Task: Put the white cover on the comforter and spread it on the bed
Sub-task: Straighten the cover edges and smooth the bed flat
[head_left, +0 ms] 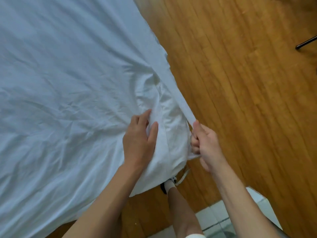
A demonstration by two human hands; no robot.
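The white cover (60, 83) lies wrinkled across the bed and fills the left two thirds of the head view. Its near right corner (169, 134) bulges with the comforter inside and hangs over the bed's edge. My left hand (139, 140) rests on top of that bulge, its fingers pinching a fold of the fabric. My right hand (204, 143) is curled into a fist on the cover's taut edge strip (173, 86), which runs up and away along the bed's side.
Wooden floor (240, 83) lies to the right of the bed. A dark furniture leg (307, 42) stands at the far right. My foot in a white sock and shoe (169, 184) shows below the corner. Pale tiles (217, 219) begin at the bottom.
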